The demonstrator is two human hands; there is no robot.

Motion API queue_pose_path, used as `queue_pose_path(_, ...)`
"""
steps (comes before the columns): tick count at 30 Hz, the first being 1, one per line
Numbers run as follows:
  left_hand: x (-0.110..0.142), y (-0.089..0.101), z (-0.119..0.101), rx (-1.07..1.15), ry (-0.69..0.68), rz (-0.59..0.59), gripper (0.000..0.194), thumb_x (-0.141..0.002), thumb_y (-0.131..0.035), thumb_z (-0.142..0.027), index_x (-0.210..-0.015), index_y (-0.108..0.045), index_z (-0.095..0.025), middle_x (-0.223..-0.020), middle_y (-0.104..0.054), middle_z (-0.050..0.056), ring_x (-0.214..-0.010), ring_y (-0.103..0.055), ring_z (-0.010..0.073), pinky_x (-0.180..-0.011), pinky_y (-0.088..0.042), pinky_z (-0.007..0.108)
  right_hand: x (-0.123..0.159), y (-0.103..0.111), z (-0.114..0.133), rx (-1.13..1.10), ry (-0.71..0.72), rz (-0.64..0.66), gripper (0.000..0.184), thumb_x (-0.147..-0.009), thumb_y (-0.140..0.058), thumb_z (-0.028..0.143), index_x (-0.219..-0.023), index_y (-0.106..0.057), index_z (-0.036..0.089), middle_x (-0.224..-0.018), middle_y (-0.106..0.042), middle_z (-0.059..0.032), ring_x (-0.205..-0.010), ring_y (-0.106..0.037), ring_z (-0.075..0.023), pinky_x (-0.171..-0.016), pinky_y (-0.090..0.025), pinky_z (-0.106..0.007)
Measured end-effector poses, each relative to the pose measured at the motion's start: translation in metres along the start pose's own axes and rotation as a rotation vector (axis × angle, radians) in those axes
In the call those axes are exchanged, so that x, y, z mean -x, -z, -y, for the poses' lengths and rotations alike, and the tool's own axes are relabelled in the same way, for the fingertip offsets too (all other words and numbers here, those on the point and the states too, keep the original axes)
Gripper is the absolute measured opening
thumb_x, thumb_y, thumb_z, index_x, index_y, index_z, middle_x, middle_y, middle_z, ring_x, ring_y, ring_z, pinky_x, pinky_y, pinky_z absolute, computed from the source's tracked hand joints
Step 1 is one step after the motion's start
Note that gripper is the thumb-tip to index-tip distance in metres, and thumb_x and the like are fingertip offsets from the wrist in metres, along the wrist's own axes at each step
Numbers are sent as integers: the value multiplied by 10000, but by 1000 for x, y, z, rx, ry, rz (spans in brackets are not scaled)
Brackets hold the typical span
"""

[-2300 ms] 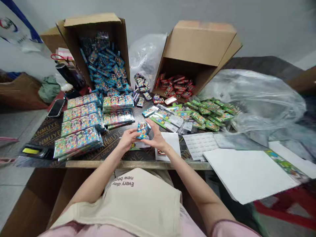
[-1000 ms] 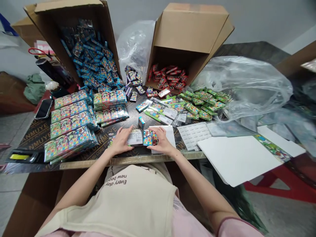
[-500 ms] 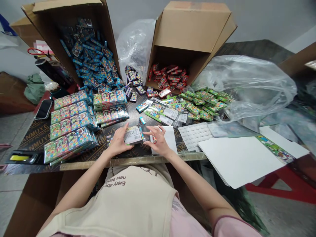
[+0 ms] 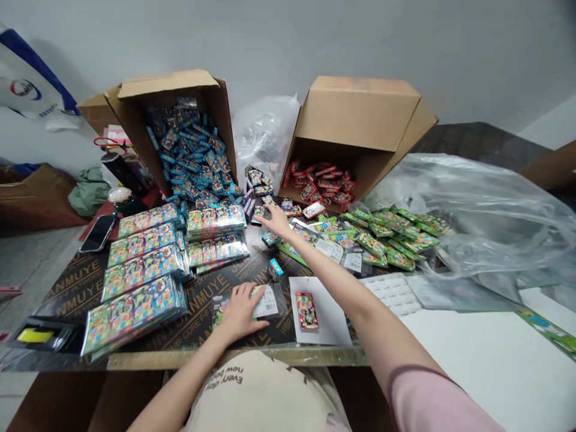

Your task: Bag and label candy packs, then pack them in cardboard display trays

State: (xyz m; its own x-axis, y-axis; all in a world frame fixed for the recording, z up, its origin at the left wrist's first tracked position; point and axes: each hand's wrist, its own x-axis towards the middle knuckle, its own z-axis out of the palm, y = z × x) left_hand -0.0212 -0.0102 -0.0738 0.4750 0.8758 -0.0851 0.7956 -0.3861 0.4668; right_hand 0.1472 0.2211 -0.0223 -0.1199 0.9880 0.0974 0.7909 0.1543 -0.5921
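Rested the left hand (image 4: 239, 311), fingers spread and not grasping, upon the flat plastic packet with white barcode label (image 4: 267, 302), and had the right hand (image 4: 278, 222) beside the small purple printed boxes (image 4: 263, 191), its grasp impossible to tell, with the small blue printed box (image 4: 275, 270) just beyond the left hand.

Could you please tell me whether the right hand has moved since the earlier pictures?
Yes: the right hand has moved forward, from over the white sheet to beside the purple packs beyond it.
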Motion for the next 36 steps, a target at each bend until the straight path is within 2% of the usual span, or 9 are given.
queue_pose_path(3,-1,-3,-1,10,-6,1,892,-642,-779,-481,-1418,-396,-264,-1386,-452,138,-1272,-399,340,-1057,-326,503,-49,-23,15,18,-142,2,719,-812,-550,629,-1352,-470,160,-1289,-544,-203,-1209,-506,-332,-984,-401,-458)
queue_pose_path(7,-2,-3,0,17,6,7,908,-628,-787,-501,-1417,-402,-266,-1389,-458,139,-1272,-406,348,-1059,-332,511,-90,-40,29,14,-285,40,844,-676,-694,622,-1330,-463,141,-1329,-500,-250,-1267,-432,-403,-977,-378,-531)
queue_pose_path(13,-2,-3,1,23,-2,6,894,-641,-787,-481,-1416,-406,-249,-1399,-451,149,-1277,-403,350,-1070,-323,512,-97,-38,7,-124,-292,160,498,-469,-851,344,-884,-644,164,-1042,-679,-132,-1102,-565,-367,-940,-407,-481)
queue_pose_path(20,2,-1,0,26,-15,-7,868,-655,-783,-459,-1413,-403,-275,-1380,-470,145,-1276,-414,344,-1076,-314,531,-40,7,-33,-526,-217,93,433,-560,-767,436,-850,-594,166,-873,-684,-48,-812,-633,-180,-732,-495,-306)
queue_pose_path(24,-1,3,1,45,-29,-11,868,-622,-799,-476,-1385,-447,-260,-1411,-449,166,-1339,-372,352,-1125,-201,600,-11,33,-38,-687,-225,-1,484,-506,-777,518,-786,-573,180,-739,-649,-21,-711,-615,-167,-653,-494,-304)
queue_pose_path(27,-7,15,0,146,20,-102,652,-695,-758,-396,-1294,-553,-240,-1399,-478,162,-1334,-401,341,-1124,-223,593,10,50,-33,-747,-210,-97,472,-475,-802,506,-728,-575,178,-723,-642,-20,-736,-604,-173,-694,-492,-314)
queue_pose_path(30,-17,34,-8,416,105,-289,468,-750,-712,-352,-1191,-628,-220,-1316,-565,145,-1257,-494,314,-1086,-328,531,40,62,-15,-828,-177,-134,462,-525,-792,511,-791,-595,188,-765,-659,-14,-748,-617,-166,-706,-511,-312)
queue_pose_path(33,-26,53,-23,884,226,-437,532,-719,-740,-421,-1185,-615,-198,-1195,-647,129,-1127,-594,273,-1016,-421,461,87,64,13,-1055,-155,-20,458,-576,-798,483,-877,-573,221,-768,-676,8,-697,-649,-161,-660,-552,-320)
queue_pose_path(36,-29,66,-40,1401,320,-488,524,-652,-784,-470,-1053,-637,-165,-1005,-702,87,-905,-670,205,-870,-516,373,142,55,37,-1191,-155,89,466,-620,-808,428,-947,-525,254,-771,-694,24,-668,-675,-171,-648,-579,-345)
